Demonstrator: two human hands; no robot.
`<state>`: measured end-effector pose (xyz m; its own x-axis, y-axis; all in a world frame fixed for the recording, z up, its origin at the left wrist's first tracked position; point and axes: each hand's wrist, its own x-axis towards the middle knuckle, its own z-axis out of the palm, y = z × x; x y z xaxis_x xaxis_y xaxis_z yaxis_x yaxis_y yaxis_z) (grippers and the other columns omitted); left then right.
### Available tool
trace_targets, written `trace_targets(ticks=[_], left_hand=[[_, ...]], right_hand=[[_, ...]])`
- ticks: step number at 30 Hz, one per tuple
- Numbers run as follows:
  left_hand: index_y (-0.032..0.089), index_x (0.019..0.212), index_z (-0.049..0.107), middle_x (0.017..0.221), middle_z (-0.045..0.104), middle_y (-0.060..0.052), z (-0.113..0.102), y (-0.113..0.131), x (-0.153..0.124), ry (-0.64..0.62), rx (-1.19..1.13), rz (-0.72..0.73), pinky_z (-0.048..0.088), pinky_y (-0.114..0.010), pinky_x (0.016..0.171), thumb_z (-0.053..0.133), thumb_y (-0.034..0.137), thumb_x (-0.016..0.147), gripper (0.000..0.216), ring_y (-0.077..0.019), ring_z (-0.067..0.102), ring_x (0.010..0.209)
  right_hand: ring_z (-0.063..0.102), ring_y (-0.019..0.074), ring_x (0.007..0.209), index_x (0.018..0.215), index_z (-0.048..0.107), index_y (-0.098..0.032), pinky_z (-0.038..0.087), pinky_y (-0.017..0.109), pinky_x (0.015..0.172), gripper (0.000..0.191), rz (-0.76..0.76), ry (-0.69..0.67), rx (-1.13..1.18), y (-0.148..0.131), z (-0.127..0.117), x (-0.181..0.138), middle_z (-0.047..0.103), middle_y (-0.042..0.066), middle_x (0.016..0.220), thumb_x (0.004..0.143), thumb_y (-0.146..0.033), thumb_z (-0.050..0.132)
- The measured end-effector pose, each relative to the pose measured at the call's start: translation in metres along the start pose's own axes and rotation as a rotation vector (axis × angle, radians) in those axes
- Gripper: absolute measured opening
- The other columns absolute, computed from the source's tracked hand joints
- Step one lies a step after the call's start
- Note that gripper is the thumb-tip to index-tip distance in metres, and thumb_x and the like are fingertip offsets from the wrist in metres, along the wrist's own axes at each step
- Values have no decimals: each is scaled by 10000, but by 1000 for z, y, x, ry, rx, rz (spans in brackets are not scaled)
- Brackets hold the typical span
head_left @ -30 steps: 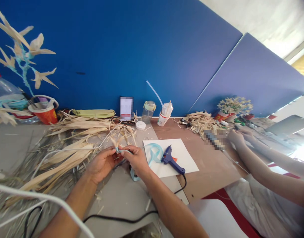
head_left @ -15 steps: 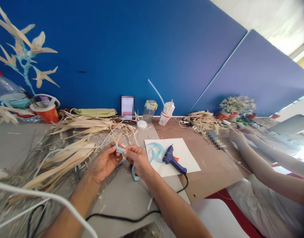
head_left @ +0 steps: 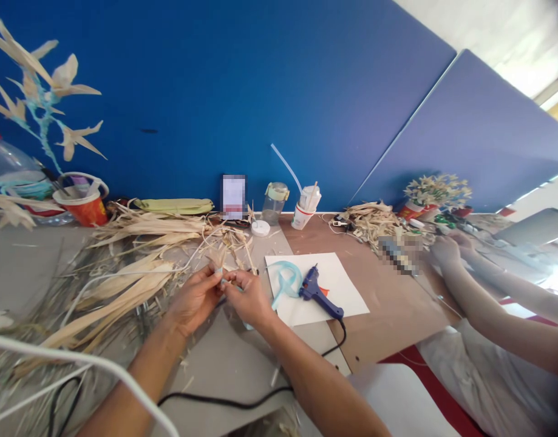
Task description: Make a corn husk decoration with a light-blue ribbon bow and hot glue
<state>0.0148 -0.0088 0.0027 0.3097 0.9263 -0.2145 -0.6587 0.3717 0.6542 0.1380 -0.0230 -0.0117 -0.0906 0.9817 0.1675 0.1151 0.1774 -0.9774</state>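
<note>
My left hand (head_left: 194,297) is closed in a pinch around the base of a small flower of dried husk (head_left: 218,258), whose pale tips stick up above the fingers. A bit of light blue tape (head_left: 220,272) shows at that base. Pressed close beside it, my right hand (head_left: 250,296) has thumb and fingers pinched together on the tape, mostly covered by the fingers. To the right of my hands, a blue glue gun (head_left: 319,292) and a loop of light blue ribbon (head_left: 288,280) lie on a white sheet of paper (head_left: 351,300).
Dried husks (head_left: 119,297) spread over the left side. A white cable (head_left: 110,368) crosses the near left. Along the blue partition stand a phone (head_left: 234,197), a clear bottle (head_left: 275,203) and a white cup (head_left: 303,216). A co-worker's arms (head_left: 483,297) are at right.
My fingers have closed in around the flower's base, covering most of the blue tape that showed between my hands. The co-worker's hands have shifted slightly right.
</note>
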Motion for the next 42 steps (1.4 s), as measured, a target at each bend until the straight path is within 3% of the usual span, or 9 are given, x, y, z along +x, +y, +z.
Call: trace_targets(ticks=[4,11,15,20,26,32,37,42], left_hand=[[109,748,695,706,702,-42,0,-3,2,29,-50,-50,538,-205,636,732,6,664,137,-128,646,649],[94,642,690,651,691,-45,4,-8,4,105,-120,-120,544,-208,645,674,-49,673,148,-127,645,629],[103,782,723,771,717,-65,-2,-10,1,-1,-162,-131,556,-247,706,729,58,694,99,-158,662,725],[126,885,727,861,723,-86,-15,-7,3,-51,-172,-145,561,-303,733,744,277,751,202,-191,666,793],[123,939,738,859,726,-81,-11,-7,1,-155,-20,-96,536,-287,708,764,228,734,232,-176,647,754],[127,846,746,754,704,-45,-10,-8,1,-132,14,-76,495,-229,647,787,148,692,162,-126,608,668],[137,778,720,737,687,-32,-15,-3,2,-139,-64,-101,515,-236,689,797,120,670,134,-126,628,683],[138,766,717,763,703,-53,-23,4,4,-120,28,-175,527,-241,678,787,103,681,116,-144,651,700]], right_hand=[[631,183,775,822,678,-203,472,288,729,140,-57,58,-229,2,5,-4,707,24,811,807,-203,540],[630,189,743,837,674,-205,461,286,707,104,26,145,-374,-3,11,-8,706,40,793,772,-210,593],[572,152,640,699,609,-192,435,263,638,64,82,188,-165,-5,7,-3,636,1,666,732,-227,568],[392,77,441,633,528,-194,310,207,454,134,313,152,396,-8,-5,7,499,-69,508,609,-277,630],[481,88,474,613,559,-179,385,218,488,209,377,12,688,-10,-8,8,554,-47,538,535,-266,733],[492,82,495,662,595,-165,373,216,521,275,404,-52,680,-5,-4,9,576,-53,557,506,-263,799],[418,68,457,599,561,-174,285,214,467,272,412,-14,536,-4,-5,9,536,-62,507,499,-288,787],[267,43,397,606,570,-166,154,219,423,267,425,-99,503,-2,-11,9,436,-86,434,514,-338,753]])
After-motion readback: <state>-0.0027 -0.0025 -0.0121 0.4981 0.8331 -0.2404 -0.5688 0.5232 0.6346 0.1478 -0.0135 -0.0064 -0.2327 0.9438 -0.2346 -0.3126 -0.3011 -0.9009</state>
